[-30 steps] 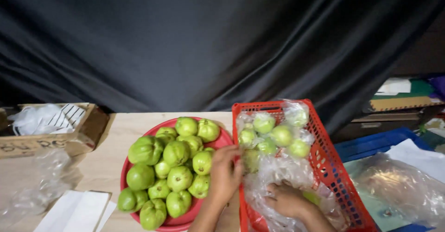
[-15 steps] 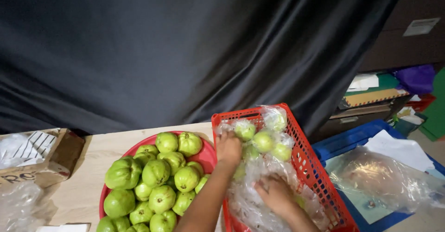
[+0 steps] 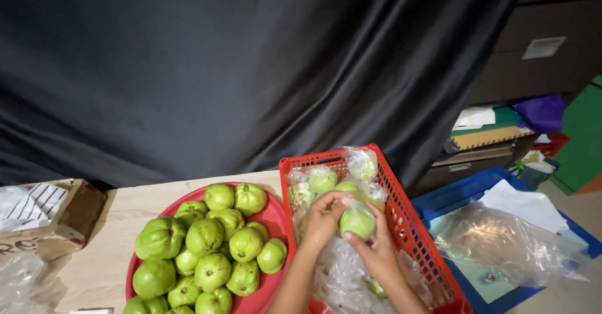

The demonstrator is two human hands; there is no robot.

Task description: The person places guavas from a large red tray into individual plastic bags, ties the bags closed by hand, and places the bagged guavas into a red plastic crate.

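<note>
Surface [image 3: 119,226]: pale wood, seen from above, running left to right below a black drape [image 3: 251,69] that fills the back of the room.

On it, left: a cardboard box [image 3: 63,220] holding striped paper, with clear plastic just in front of it. Centre: a round red tray [image 3: 276,217] heaped with green guavas [image 3: 204,235]. Right, touching the tray: a red crate [image 3: 407,226] holding bagged guavas and loose clear bags.

Left hand [image 3: 323,220] and right hand [image 3: 376,251]: both over the crate, holding one guava [image 3: 357,221] wrapped in clear plastic between them. Fingers of both hands curl around the fruit and pinch its wrapping; the guava sits just above the crate's contents.

Room, right of the surface: a blue bin [image 3: 451,201] with white paper and a large clear bag [image 3: 508,245] on it. Beyond it: stacked folders, a purple cloth, green board, brown wall with a white label.
</note>
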